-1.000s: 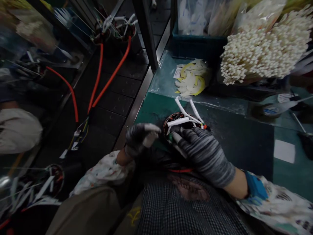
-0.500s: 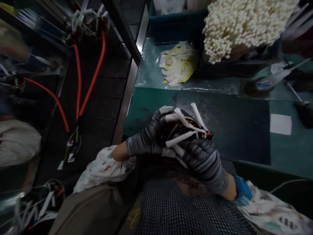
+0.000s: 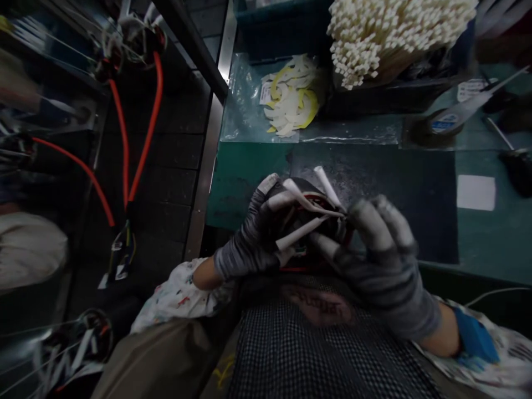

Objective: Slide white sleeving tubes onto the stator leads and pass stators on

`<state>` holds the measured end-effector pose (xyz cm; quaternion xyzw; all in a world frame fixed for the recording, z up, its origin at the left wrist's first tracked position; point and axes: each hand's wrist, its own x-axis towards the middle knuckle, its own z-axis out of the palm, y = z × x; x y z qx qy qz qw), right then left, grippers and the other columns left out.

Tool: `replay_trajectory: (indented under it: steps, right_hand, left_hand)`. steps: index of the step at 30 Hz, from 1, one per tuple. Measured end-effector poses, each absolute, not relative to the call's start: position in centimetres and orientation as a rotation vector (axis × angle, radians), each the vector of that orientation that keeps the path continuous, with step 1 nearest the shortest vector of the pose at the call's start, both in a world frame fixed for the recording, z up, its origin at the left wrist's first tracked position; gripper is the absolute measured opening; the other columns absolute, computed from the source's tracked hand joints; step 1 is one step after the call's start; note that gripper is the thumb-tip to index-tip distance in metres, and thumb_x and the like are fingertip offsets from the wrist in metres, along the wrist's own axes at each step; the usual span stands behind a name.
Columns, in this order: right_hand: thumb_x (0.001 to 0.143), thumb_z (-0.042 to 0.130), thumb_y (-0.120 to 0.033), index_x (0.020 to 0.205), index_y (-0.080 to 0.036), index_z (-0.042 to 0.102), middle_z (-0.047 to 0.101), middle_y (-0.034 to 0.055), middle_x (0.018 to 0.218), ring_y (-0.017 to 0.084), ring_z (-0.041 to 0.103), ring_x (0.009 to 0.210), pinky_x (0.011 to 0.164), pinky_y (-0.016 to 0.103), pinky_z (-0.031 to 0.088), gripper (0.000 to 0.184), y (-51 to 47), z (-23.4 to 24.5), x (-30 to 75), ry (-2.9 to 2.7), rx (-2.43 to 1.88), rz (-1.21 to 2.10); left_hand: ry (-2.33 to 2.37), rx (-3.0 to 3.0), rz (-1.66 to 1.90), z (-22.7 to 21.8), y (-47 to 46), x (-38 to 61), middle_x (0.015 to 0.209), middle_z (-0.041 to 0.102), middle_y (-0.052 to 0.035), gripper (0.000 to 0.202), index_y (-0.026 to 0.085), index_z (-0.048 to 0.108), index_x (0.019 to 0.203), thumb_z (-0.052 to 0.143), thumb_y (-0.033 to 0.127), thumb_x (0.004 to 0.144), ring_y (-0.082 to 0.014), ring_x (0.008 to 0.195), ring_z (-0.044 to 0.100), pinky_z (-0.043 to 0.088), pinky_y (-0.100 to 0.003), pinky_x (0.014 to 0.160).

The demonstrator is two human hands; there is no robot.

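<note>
My left hand (image 3: 247,238), in a striped grey glove with pale fingertips, is closed around the left side of a round dark part with coil windings (image 3: 305,194), which looks like a motor stator, held close to my lap. White sleeved wires (image 3: 307,205) stick out across its open end and come together on the right. At that meeting point are the bent fingers of my right hand (image 3: 386,266), gloved alike. The right thumb lies lower, against the part. Fingertips hide the wire ends, and the grip there is partly covered.
A bundle of thin cream tubes (image 3: 399,33) stands at the back. White and yellow strips (image 3: 291,100) lie in a plastic bag, near a bottle (image 3: 453,119) and a white card (image 3: 476,192). On the left, a dark conveyor (image 3: 166,183) carries parts with red sleeved cables (image 3: 120,133).
My right hand has moved from under the part out to the right, and its fingers have come to the wire ends. My left hand keeps its hold. The view has shifted slightly.
</note>
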<state>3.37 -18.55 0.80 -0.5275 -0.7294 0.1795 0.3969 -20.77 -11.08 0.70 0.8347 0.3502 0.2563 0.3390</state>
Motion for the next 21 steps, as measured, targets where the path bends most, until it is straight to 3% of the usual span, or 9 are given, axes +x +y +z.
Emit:
replay_trajectory:
  steps: [3,6,9,11,15,18,21]
  right_hand:
    - [0.103,0.07,-0.026,0.157,-0.038,0.058,0.063,0.0036,0.159,0.037,0.055,0.15,0.124,0.057,0.052,0.056,-16.7,0.3,3.7,-1.981,-1.288,0.317]
    - [0.105,0.069,-0.038,0.17,-0.036,0.039,0.059,0.0074,0.163,0.038,0.052,0.153,0.126,0.055,0.049,0.071,-15.1,-0.7,4.1,-2.057,-1.226,0.389]
    - [0.106,0.06,-0.054,0.176,-0.032,0.025,0.056,0.0123,0.165,0.038,0.051,0.153,0.128,0.056,0.046,0.081,-14.2,-1.5,4.7,-2.06,-1.135,0.431]
    - [0.106,0.058,-0.061,0.176,-0.031,0.025,0.053,0.0136,0.167,0.038,0.051,0.153,0.128,0.056,0.045,0.083,-14.0,-1.6,4.8,-2.06,-1.103,0.422]
    - [0.103,0.067,-0.055,0.174,-0.035,0.029,0.058,0.0124,0.162,0.036,0.054,0.148,0.125,0.053,0.047,0.084,-14.3,-1.2,4.6,-2.031,-1.205,0.395]
    - [0.101,0.067,-0.061,0.171,-0.04,0.035,0.066,0.0088,0.15,0.035,0.064,0.134,0.114,0.053,0.056,0.08,-14.5,-1.0,4.4,-2.005,-1.195,0.449]
    - [0.104,0.065,-0.055,0.174,-0.042,0.027,0.067,0.0053,0.15,0.034,0.067,0.13,0.107,0.054,0.061,0.081,-14.7,-0.8,4.1,-2.035,-1.195,0.33]
  left_hand:
    - [0.83,2.205,0.676,1.8,-10.8,-19.9,0.167,0.048,-0.0124,0.083,0.032,0.026,0.168,0.068,0.03,0.096,-0.0386,0.17,0.019,0.03,-0.065,0.138]
    - [0.725,2.317,0.726,1.8,-10.3,-19.7,0.169,0.048,-0.0135,0.094,0.031,0.021,0.171,0.074,0.034,0.093,-0.0428,0.168,0.025,0.027,-0.066,0.138]
    - [0.743,2.336,0.734,1.1,-10.0,-20.0,0.177,0.033,-0.0156,0.1,0.029,0.023,0.171,0.079,0.038,0.089,-0.0442,0.167,0.026,0.031,-0.063,0.136]
    - [0.765,2.331,0.701,0.7,-10.0,-20.2,0.179,0.028,-0.017,0.1,0.025,0.026,0.17,0.081,0.041,0.088,-0.0435,0.168,0.023,0.031,-0.061,0.137]
    - [0.746,2.394,0.623,0.6,-9.9,-20.4,0.174,0.041,-0.0126,0.094,0.023,0.029,0.17,0.079,0.044,0.092,-0.0418,0.169,0.021,0.026,-0.059,0.14]
    - [0.697,2.41,0.667,0.8,-9.9,-20.4,0.17,0.048,-0.0091,0.089,0.025,0.031,0.17,0.076,0.04,0.094,-0.0425,0.168,0.023,0.026,-0.063,0.139]
    - [0.625,2.359,0.81,0.4,-10.3,-20.3,0.169,0.046,-0.0153,0.084,0.018,0.03,0.17,0.07,0.04,0.099,-0.0436,0.167,0.024,0.028,-0.067,0.136]
